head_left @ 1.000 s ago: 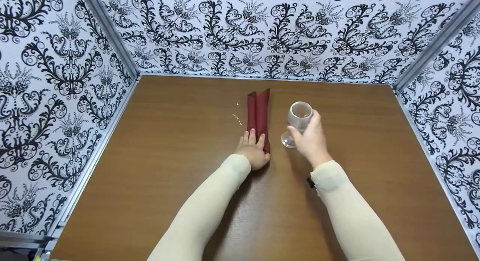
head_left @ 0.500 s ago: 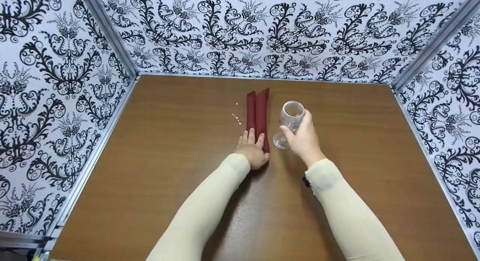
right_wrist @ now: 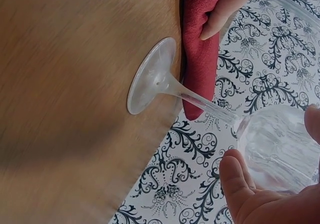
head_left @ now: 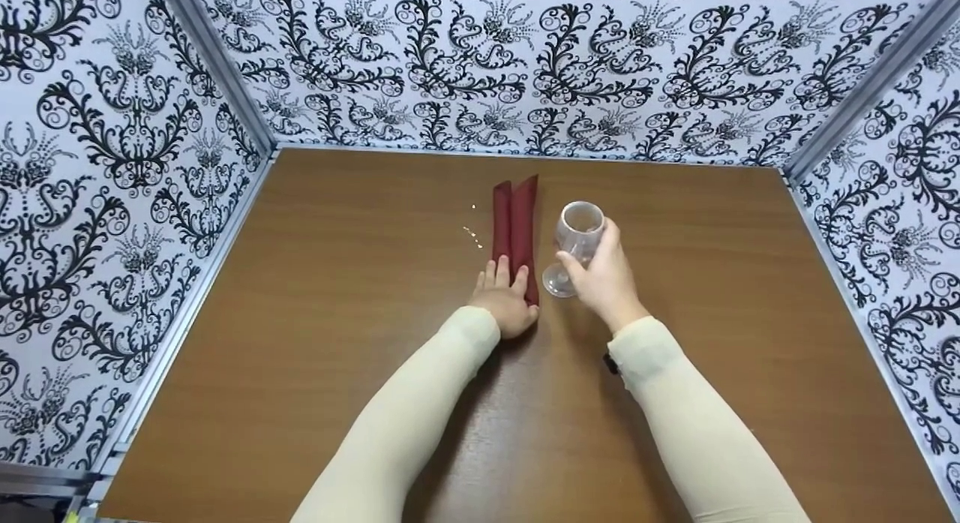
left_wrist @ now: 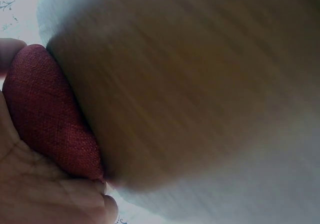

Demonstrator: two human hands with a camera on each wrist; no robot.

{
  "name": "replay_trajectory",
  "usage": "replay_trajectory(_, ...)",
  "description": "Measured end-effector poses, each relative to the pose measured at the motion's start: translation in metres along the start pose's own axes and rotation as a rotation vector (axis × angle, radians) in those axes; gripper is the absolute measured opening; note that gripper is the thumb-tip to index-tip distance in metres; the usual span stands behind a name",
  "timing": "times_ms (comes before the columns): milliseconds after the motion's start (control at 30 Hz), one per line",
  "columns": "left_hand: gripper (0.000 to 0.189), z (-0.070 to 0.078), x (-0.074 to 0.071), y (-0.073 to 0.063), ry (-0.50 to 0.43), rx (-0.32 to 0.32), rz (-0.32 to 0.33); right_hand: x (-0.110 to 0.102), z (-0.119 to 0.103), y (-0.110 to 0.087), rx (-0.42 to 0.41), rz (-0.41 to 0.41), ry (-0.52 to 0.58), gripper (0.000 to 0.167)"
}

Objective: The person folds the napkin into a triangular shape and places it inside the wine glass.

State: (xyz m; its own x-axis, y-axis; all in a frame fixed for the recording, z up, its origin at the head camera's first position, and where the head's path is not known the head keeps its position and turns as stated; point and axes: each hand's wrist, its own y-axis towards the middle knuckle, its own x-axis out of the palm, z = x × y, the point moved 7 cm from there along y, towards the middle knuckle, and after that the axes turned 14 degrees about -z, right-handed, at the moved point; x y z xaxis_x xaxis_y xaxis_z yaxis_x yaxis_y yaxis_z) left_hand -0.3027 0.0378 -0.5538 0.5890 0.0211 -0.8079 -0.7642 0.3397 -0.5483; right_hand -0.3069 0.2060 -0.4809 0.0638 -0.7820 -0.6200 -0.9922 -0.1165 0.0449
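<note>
A dark red cloth napkin (head_left: 523,226), rolled from two sides into a pair of long tubes, lies on the brown table. My left hand (head_left: 504,304) rests on the napkin's near end with its fingers straight and slightly spread. In the left wrist view the palm (left_wrist: 40,194) lies against the red cloth (left_wrist: 50,114). To the right, my right hand (head_left: 607,279) grips a clear stemmed wine glass (head_left: 576,241) round its bowl. The glass leans, and its round foot (right_wrist: 152,77) is close to the tabletop; whether they touch I cannot tell. Bare space separates glass and napkin.
The wooden table (head_left: 337,283) is bounded by patterned black-and-white walls (head_left: 480,65) at the back and sides, with metal frame posts (head_left: 225,73) at the corners. A few small pale specks (head_left: 472,238) show on the surface left of the napkin.
My right hand has moved left with the wine glass, bringing it closer to the napkin; the motion slows in the last half second. My left hand and the napkin stay in place.
</note>
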Motion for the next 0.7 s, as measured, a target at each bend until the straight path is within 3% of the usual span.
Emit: replay_trajectory(700,0.08,-0.0005,0.0002,-0.0005,-0.032,-0.003,0.0,0.0031,-0.0016,0.0011,0.005,-0.041,0.019,0.088)
